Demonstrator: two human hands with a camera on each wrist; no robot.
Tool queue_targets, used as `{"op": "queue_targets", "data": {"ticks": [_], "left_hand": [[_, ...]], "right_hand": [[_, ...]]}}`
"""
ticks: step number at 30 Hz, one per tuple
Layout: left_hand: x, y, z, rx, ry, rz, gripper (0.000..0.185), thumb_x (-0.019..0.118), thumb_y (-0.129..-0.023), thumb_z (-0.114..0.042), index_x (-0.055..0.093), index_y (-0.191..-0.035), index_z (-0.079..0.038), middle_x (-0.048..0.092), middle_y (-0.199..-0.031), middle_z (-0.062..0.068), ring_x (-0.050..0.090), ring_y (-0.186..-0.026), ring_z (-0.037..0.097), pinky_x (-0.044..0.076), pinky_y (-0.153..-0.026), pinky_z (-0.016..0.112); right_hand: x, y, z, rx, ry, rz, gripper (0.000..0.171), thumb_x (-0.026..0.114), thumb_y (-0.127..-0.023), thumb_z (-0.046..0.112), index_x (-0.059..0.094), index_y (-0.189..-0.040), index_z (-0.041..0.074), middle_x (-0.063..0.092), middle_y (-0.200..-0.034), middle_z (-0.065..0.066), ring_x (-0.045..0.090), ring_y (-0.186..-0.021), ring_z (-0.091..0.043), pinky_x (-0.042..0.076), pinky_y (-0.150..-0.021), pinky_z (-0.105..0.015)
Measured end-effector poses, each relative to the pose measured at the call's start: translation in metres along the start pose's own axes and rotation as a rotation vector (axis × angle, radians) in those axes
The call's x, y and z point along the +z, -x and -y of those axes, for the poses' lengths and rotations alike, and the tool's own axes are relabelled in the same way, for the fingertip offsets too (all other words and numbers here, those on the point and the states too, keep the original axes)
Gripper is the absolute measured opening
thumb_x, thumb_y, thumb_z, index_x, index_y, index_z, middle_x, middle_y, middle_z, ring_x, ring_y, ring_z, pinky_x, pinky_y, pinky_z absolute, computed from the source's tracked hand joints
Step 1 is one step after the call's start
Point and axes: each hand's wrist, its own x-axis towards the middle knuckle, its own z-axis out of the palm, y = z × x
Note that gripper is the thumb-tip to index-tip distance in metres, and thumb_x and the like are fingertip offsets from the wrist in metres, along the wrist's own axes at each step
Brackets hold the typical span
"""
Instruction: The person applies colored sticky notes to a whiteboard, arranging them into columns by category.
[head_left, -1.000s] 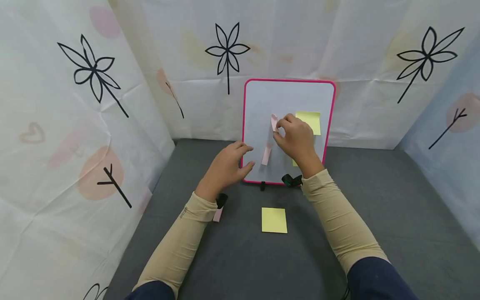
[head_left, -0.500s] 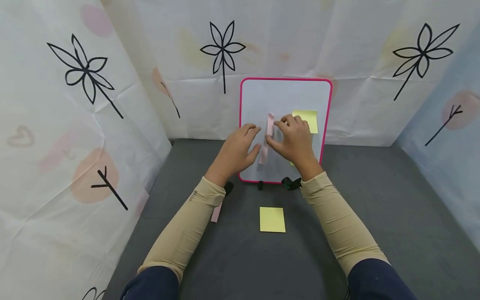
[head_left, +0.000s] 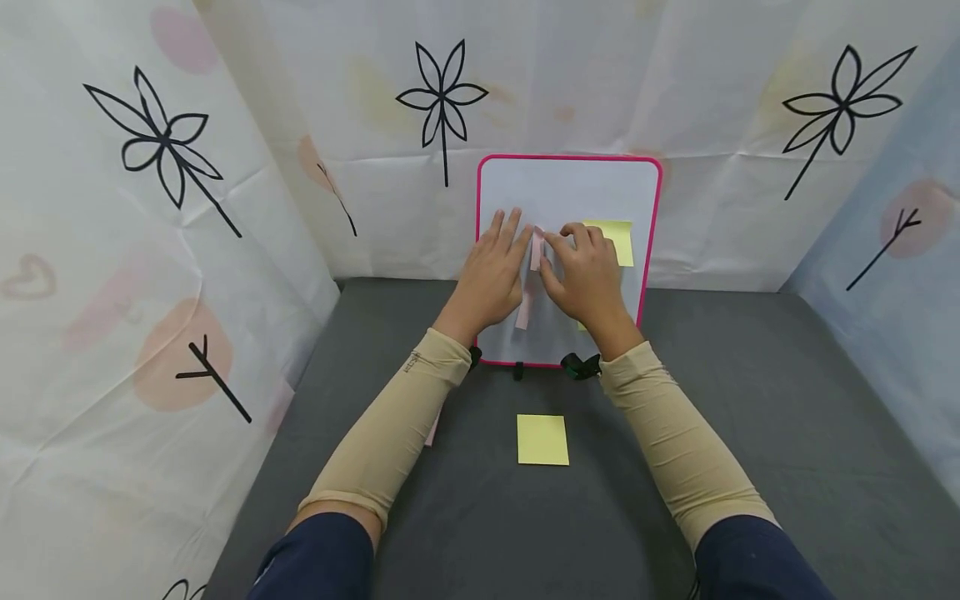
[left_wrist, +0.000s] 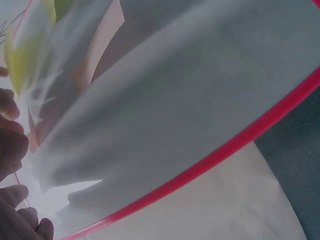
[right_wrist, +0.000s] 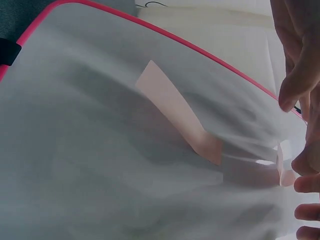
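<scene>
Hands meet on a pink-framed whiteboard (head_left: 570, 187): the left hand (head_left: 491, 279) rests spread flat, the right hand (head_left: 588, 279) apparently pinches a pink strip (head_left: 536, 250) mid-board, with bare white surface above and a yellow note (head_left: 618, 237) just right.

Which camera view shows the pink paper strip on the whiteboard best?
The right wrist view: the pink strip lies unobstructed across the whiteboard. In the head view the left hand and right hand hide much of it. The left wrist view shows only a blurred piece near the top edge.
</scene>
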Motion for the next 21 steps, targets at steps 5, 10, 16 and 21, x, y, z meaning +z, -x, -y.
{"op": "queue_targets", "data": {"ticks": [5,10,16,21], "left_hand": [[0.009,-0.009,-0.001,-0.023,0.018,0.019,0.065,0.040,-0.105,-0.015,0.029,-0.168,-0.008,0.004,-0.180,0.015,-0.001,-0.168,0.034,0.016,-0.134,0.052],[0.015,-0.013,-0.002,-0.028,0.038,0.012,0.067,0.042,-0.103,-0.017,0.030,-0.168,-0.009,0.000,-0.180,0.016,-0.004,-0.167,0.035,0.014,-0.134,0.053],[0.016,-0.016,-0.002,-0.043,0.037,0.011,0.068,0.044,-0.103,-0.019,0.030,-0.169,-0.012,-0.006,-0.179,0.018,-0.009,-0.167,0.036,0.009,-0.135,0.053],[0.016,-0.018,-0.001,-0.060,0.048,0.014,0.069,0.046,-0.103,-0.021,0.030,-0.169,-0.017,-0.011,-0.179,0.016,-0.013,-0.167,0.033,0.005,-0.135,0.051]], "right_hand": [[0.001,-0.001,0.000,0.012,-0.002,0.024,0.042,0.064,-0.102,0.028,0.071,-0.139,0.009,0.065,-0.126,-0.023,0.061,-0.118,-0.046,0.053,-0.092,-0.062],[0.002,-0.001,0.000,0.023,-0.012,0.039,0.042,0.063,-0.102,0.026,0.070,-0.140,0.009,0.064,-0.128,-0.022,0.059,-0.120,-0.046,0.051,-0.093,-0.063],[0.003,0.000,0.001,0.028,-0.013,0.043,0.043,0.061,-0.103,0.026,0.070,-0.140,0.008,0.063,-0.130,-0.022,0.059,-0.120,-0.046,0.050,-0.094,-0.063],[0.003,-0.001,-0.001,0.036,-0.004,0.040,0.043,0.059,-0.103,0.027,0.069,-0.142,0.010,0.062,-0.133,-0.023,0.058,-0.122,-0.046,0.049,-0.095,-0.063]]}}
